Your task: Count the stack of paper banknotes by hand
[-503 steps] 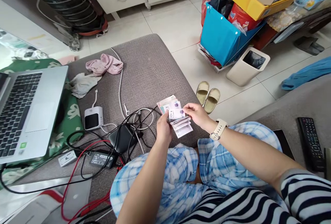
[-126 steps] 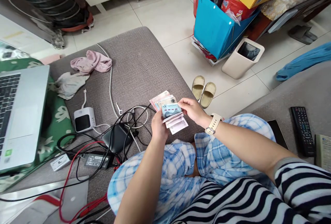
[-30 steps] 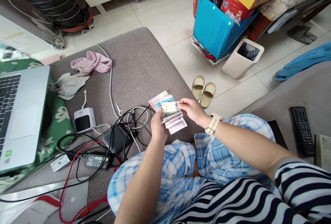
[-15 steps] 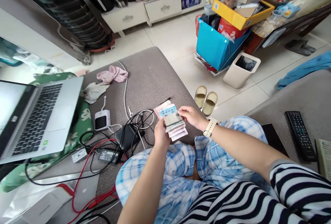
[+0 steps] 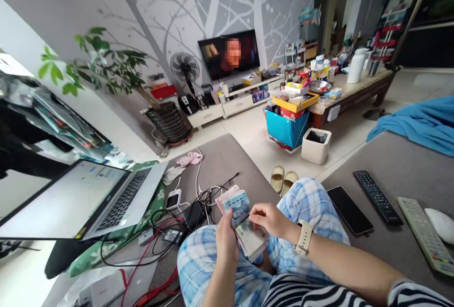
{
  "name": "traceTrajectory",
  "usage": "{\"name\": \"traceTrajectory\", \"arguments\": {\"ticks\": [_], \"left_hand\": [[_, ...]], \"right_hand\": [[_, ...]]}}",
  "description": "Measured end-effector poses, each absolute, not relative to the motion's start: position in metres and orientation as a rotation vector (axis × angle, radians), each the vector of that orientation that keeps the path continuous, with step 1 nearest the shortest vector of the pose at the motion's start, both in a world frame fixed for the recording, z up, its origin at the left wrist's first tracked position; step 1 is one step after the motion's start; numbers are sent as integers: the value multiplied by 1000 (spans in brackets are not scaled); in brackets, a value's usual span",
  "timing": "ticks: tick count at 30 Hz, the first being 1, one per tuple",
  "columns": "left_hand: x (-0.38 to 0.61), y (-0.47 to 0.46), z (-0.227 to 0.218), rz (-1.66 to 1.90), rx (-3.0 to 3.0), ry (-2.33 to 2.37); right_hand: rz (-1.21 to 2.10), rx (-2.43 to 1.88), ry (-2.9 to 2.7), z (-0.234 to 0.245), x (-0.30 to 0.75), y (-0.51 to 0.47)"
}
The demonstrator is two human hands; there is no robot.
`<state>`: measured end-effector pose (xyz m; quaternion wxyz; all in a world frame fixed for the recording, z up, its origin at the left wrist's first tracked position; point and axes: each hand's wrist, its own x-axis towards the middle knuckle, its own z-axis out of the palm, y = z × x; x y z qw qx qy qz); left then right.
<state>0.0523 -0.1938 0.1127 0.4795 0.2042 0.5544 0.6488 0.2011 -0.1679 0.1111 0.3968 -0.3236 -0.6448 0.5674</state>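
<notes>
A fanned bundle of banknotes [image 5: 252,242] lies in my left hand [image 5: 226,240], whose thumb presses on the near left side. A blue note [image 5: 238,208] sits at the upper part of the bundle, with pinkish notes [image 5: 227,193] showing behind it. Lower down, pale and greenish notes stick out towards my lap. My right hand [image 5: 270,219], with a cream watch [image 5: 304,237] on its wrist, has thumb and fingers pinched together at the right edge of the notes. My fingers partly hide the note's edge there.
Left of me, an open laptop [image 5: 124,198] rests on a green cushion, near tangled black cables [image 5: 191,207]. To my right lie a phone [image 5: 350,210], a black remote [image 5: 378,197] and a pale remote [image 5: 425,233]. Slippers [image 5: 277,179] and a bin [image 5: 316,146] stand on the floor.
The view has tilted up, bringing the television and wall into sight. The blue note stands more exposed, and the notes below it fan out differently. Both hands stay at the bundle.
</notes>
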Motion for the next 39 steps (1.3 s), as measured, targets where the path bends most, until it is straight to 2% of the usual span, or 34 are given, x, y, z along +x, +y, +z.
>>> {"name": "traceTrajectory", "arguments": {"ticks": [6,9,16,22,28,39], "left_hand": [[89,-262,161,1635,572,1110],[109,-298,180,1637,571,1049],[149,-361,195,1653,598,1012],[157,-375,190,1691,597,917],[160,-388,184,1586,656,965],[175,-384,162,1508,673,955]], "right_hand": [[1061,-805,-1787,166,236,-247],[973,-775,-1786,184,256,-286],[785,-848,-1703,178,294,-349],[892,-889,-1544,160,306,-365],[1113,-721,-1283,160,306,-354],[1207,-684,-1141,125,300,-341]]}}
